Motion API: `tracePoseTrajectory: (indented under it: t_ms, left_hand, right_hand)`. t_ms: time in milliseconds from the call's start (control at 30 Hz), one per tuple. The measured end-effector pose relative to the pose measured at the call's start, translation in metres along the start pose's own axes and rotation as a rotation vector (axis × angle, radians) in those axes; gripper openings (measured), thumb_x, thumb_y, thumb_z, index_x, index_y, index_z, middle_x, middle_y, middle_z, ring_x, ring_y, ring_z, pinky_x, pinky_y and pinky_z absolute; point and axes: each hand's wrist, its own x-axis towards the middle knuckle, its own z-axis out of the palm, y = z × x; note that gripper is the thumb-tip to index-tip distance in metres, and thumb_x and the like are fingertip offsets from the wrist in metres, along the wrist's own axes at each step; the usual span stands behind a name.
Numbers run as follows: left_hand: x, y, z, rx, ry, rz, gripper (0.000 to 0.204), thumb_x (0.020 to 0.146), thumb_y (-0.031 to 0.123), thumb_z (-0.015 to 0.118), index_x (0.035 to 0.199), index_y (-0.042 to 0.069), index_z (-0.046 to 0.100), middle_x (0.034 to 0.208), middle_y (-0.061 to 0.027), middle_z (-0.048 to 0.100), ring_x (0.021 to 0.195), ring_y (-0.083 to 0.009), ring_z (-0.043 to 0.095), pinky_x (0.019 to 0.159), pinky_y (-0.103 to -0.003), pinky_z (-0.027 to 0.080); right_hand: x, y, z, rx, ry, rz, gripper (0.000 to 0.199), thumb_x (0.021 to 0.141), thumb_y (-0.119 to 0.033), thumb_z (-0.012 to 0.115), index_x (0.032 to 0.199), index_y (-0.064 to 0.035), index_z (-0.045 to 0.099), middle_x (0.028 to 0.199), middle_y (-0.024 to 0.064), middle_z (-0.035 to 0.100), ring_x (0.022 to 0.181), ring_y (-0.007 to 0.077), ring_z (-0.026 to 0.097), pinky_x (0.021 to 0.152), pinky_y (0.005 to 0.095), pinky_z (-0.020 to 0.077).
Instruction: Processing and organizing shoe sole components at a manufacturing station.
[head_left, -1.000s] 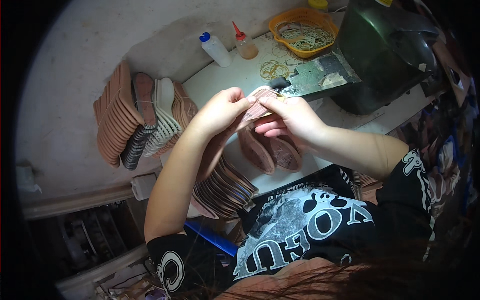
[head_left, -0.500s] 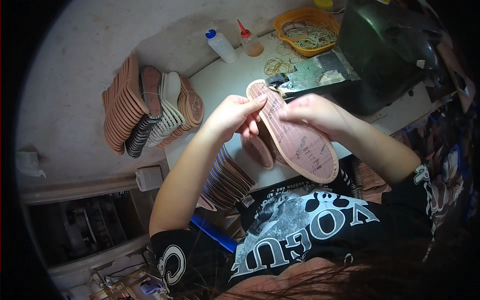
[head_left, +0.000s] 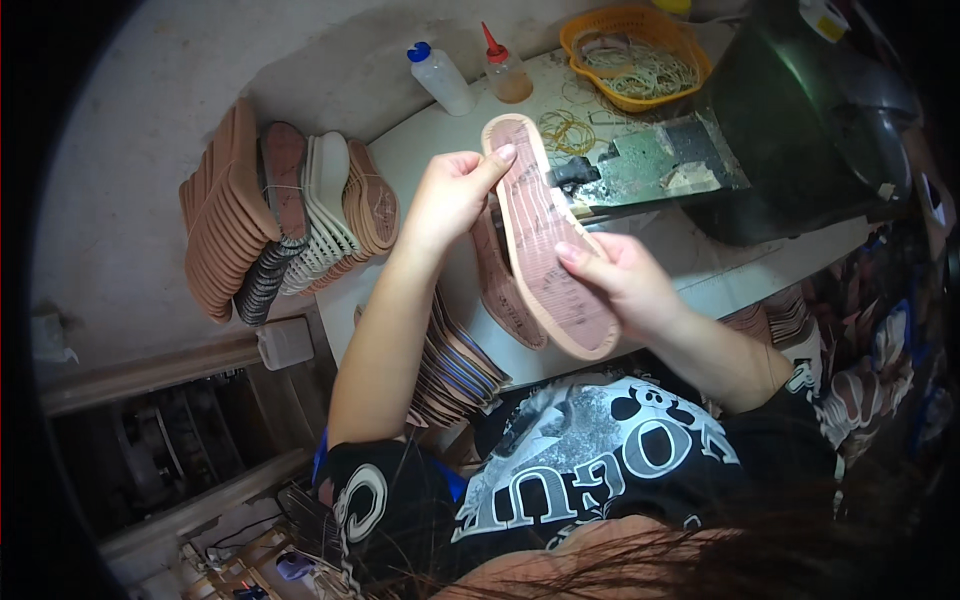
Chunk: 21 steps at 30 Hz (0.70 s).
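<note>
White bench [head_left: 700, 260] lies below us. We hold a brown sole [head_left: 548, 240] above it: left hand [head_left: 450, 195] pinches its toe between thumb and fingers, right hand [head_left: 625, 285] pinches its right edge near the heel.

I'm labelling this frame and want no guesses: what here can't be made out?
All in the head view:
- Underside of the shoe sole: faces away from the camera.
- Second sole: largely covered by the held one.
- Right hand grip: its fingers go behind the sole.
- Dark machine: cut off by the fisheye rim.
- Orange basket contents: too small to tell.
</note>
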Motion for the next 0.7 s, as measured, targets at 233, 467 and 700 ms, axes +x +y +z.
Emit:
tracePoseTrajectory:
  t_ms: [233, 467, 700]
  left_hand:
    - [-0.075, -0.024, 0.005, -0.826, -0.021, 0.064, 0.025, 0.095, 0.021, 0.052, 0.1, -0.002, 0.061, 0.08, -0.0058, 0.063, 0.067, -0.011, 0.061, 0.061, -0.022, 0.049]
    - [-0.1, -0.04, 0.036, -0.669, 0.214, 0.204, 0.024, 0.093, 0.018, 0.055, 0.1, -0.003, 0.062, 0.084, -0.0061, 0.065, 0.072, -0.0103, 0.061, 0.066, -0.023, 0.049]
    - [-0.119, -0.033, 0.061, -0.23, 0.45, 0.38, 0.022, 0.091, 0.016, 0.058, 0.087, -0.005, 0.064, 0.07, -0.0086, 0.066, 0.066, -0.0137, 0.062, 0.062, -0.029, 0.05]
  right_hand:
    - [-0.022, 0.011, 0.03, -0.555, -0.18, -0.099, 0.027, 0.086, -0.024, 0.069, 0.095, 0.0006, 0.064, 0.081, 0.0011, 0.066, 0.074, 0.0054, 0.058, 0.067, 0.0236, 0.0486]
    - [-0.011, -0.009, 0.035, -0.966, -0.008, -0.527, 0.021, 0.079, -0.017, 0.073, 0.087, -0.0002, 0.064, 0.075, 0.0092, 0.064, 0.065, 0.019, 0.062, 0.063, 0.0288, 0.0509]
    - [-0.025, -0.024, 0.03, -1.815, -0.241, -0.846, 0.008, 0.072, -0.012, 0.063, 0.067, -0.0069, 0.059, 0.064, 0.0084, 0.06, 0.061, 0.0235, 0.063, 0.058, 0.0342, 0.0514]
